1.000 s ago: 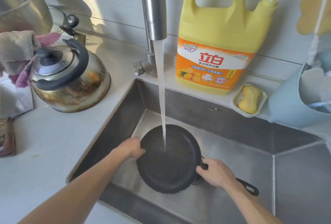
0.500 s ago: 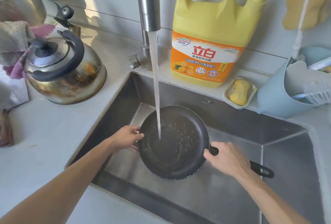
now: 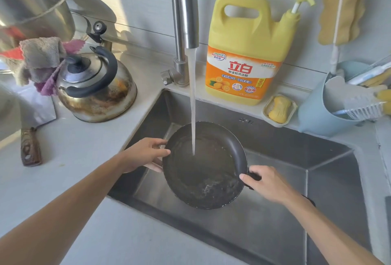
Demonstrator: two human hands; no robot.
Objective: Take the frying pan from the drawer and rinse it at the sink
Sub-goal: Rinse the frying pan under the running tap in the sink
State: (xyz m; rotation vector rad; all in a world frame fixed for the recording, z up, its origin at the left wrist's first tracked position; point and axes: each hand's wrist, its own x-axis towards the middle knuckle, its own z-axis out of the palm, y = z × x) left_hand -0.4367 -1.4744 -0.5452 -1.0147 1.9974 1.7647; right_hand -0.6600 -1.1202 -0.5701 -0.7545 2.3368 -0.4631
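A black frying pan [image 3: 209, 171] is held over the steel sink [image 3: 275, 233], tilted toward me, with water pooling in its lower part. A stream from the steel tap [image 3: 184, 10] lands on the pan's inside near its upper middle. My left hand [image 3: 146, 154] grips the pan's left rim, thumb on top and fingers underneath. My right hand [image 3: 268, 184] is closed around the black handle where it meets the pan; most of the handle is hidden under my wrist.
A stained kettle [image 3: 97, 86] and cloths [image 3: 40, 61] sit on the left counter, with a knife handle [image 3: 29, 148] nearer me. Behind the sink stand a yellow detergent jug [image 3: 247, 53], a soap dish [image 3: 279, 110] and a blue tub [image 3: 325, 108] of brushes.
The pan has tipped more toward me under the running water, and the water has gathered at its near side. Both hands keep their grips; the view has shifted slightly.
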